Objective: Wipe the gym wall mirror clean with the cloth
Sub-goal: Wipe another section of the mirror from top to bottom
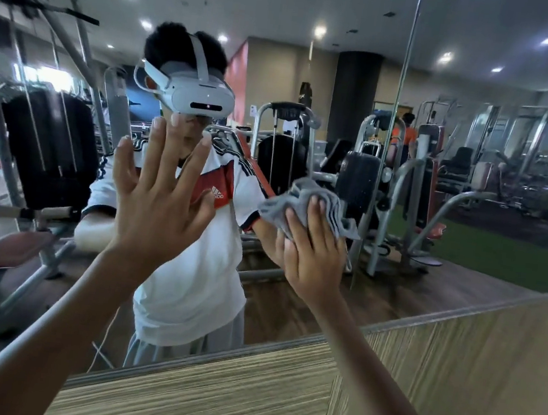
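Observation:
The gym wall mirror (475, 183) fills most of the head view and reflects the room and a person in a white shirt. My left hand (160, 193) lies flat against the glass with its fingers spread, holding nothing. My right hand (312, 250) presses a crumpled grey cloth (301, 198) onto the mirror to the right of the left hand. The fingers lie over the cloth, which bunches out above and to both sides of them.
A wood-grain panel (277, 397) runs below the mirror's lower edge. A vertical seam (394, 118) divides the mirror panels just right of the cloth. Gym machines, benches and a distant person show only as reflections.

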Available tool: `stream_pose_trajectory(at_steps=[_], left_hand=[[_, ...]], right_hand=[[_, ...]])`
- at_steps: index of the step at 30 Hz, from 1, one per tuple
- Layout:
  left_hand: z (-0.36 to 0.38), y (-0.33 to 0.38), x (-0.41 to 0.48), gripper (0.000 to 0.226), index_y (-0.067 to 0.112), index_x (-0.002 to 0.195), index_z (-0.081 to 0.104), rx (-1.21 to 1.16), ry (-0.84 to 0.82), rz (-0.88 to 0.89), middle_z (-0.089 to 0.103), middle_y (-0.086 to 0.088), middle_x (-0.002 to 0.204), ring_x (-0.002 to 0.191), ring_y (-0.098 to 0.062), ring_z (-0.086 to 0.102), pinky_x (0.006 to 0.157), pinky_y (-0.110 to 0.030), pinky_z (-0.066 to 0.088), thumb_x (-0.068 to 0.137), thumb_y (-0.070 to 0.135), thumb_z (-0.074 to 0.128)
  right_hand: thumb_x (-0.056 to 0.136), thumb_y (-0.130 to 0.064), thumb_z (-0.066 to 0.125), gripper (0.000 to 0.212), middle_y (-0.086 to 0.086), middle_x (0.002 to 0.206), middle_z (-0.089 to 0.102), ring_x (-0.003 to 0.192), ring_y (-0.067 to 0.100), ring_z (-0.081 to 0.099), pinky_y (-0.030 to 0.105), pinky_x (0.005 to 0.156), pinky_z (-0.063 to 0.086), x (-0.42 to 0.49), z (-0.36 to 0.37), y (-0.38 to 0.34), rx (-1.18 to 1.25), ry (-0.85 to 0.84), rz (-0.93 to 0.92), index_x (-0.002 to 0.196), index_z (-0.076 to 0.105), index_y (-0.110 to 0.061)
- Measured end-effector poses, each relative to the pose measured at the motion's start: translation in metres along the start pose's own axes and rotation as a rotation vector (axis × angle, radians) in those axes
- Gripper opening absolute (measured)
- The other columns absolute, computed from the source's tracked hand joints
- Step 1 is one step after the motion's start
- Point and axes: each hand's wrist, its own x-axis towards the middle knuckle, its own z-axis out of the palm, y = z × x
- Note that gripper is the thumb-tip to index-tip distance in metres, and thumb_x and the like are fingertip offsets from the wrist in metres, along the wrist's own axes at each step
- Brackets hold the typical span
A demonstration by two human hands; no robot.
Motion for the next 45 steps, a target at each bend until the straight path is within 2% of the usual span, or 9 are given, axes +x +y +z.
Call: stream_pose_trajectory(at_steps=[8,13,17,20,25,29,35,41,45], left_hand=[[0.004,0.002,-0.001,0.064,0.012,0.157,0.028,0.053,0.025,0.012,0.021,-0.022,0.163,0.151,-0.037,0.02,0.116,-0.065,0.018,0.101,0.041,0.039],[0.003,-0.001,-0.003,0.062,0.011,0.155,0.033,0.025,0.038,0.036,0.023,-0.021,0.162,0.151,-0.037,0.023,0.117,-0.064,0.018,0.102,0.043,0.039],[0.002,-0.002,-0.004,0.061,0.012,0.153,0.039,0.025,0.032,0.037,0.025,-0.021,0.162,0.15,-0.036,0.024,0.117,-0.064,0.019,0.101,0.044,0.039],[0.0,-0.002,0.001,0.06,0.014,0.149,0.045,0.03,0.034,0.024,0.032,-0.021,0.159,0.147,-0.035,0.031,0.113,-0.063,0.025,0.097,0.043,0.043],[-0.007,-0.013,0.048,0.057,0.012,0.139,0.054,0.083,0.062,0.061,0.044,-0.021,0.144,0.131,-0.036,0.039,0.104,-0.055,0.03,0.089,0.041,0.052],[-0.014,-0.021,0.095,0.053,0.01,0.135,0.056,0.103,0.08,0.082,0.048,-0.023,0.144,0.133,-0.036,0.039,0.105,-0.054,0.025,0.092,0.039,0.048],[-0.028,-0.045,0.132,0.053,0.01,0.135,0.058,0.167,0.064,0.141,0.052,-0.022,0.14,0.129,-0.036,0.043,0.101,-0.054,0.027,0.093,0.041,0.045],[-0.041,-0.067,0.152,0.053,0.013,0.135,0.057,0.301,0.058,0.257,0.056,-0.02,0.133,0.12,-0.037,0.054,0.094,-0.053,0.033,0.093,0.042,0.046],[-0.043,-0.07,0.18,0.05,0.012,0.131,0.059,0.318,0.097,0.233,0.058,-0.019,0.129,0.116,-0.036,0.056,0.091,-0.051,0.033,0.093,0.039,0.042]], right_hand=[[0.105,-0.034,0.027,0.053,0.019,0.162,0.022,0.151,0.03,0.018,0.039,0.119,0.019,0.1,-0.004,0.002,0.012,0.181,0.694,0.154,0.034,-0.014],[0.106,-0.032,0.031,0.047,0.02,0.156,0.035,0.147,0.028,0.028,0.023,0.12,0.007,0.124,-0.001,-0.028,-0.018,0.173,0.337,0.145,0.049,-0.016],[0.106,-0.032,0.036,0.044,0.015,0.156,0.037,0.149,0.023,0.028,0.036,0.118,0.026,0.061,-0.006,-0.001,-0.039,0.019,-0.052,0.145,0.051,-0.019],[0.105,-0.034,0.035,0.047,0.013,0.16,0.029,0.151,0.022,0.022,0.04,0.121,0.024,0.049,-0.013,0.033,-0.068,0.041,0.143,0.149,0.04,-0.019],[0.104,-0.045,0.019,0.059,0.017,0.163,0.021,0.151,0.031,0.019,0.053,0.121,0.021,0.175,-0.015,0.035,-0.068,0.146,0.608,0.156,0.029,-0.016],[0.105,-0.038,0.026,0.055,0.018,0.161,0.024,0.15,0.031,0.024,0.045,0.118,0.023,0.228,-0.007,0.009,-0.106,0.161,0.334,0.155,0.031,-0.018],[0.106,-0.031,0.032,0.048,0.008,0.163,0.026,0.147,0.026,0.033,0.048,0.116,0.033,0.149,-0.018,0.055,-0.113,0.023,-0.307,0.152,0.039,-0.02],[0.102,-0.032,0.029,0.056,0.013,0.163,0.023,0.152,0.029,0.018,0.052,0.122,0.016,0.24,-0.034,0.074,-0.035,0.078,0.318,0.155,0.031,-0.015],[0.102,-0.036,0.025,0.058,0.011,0.165,0.015,0.152,0.03,0.012,0.054,0.12,0.015,0.331,-0.034,0.031,0.02,0.069,0.345,0.157,0.025,-0.018]])
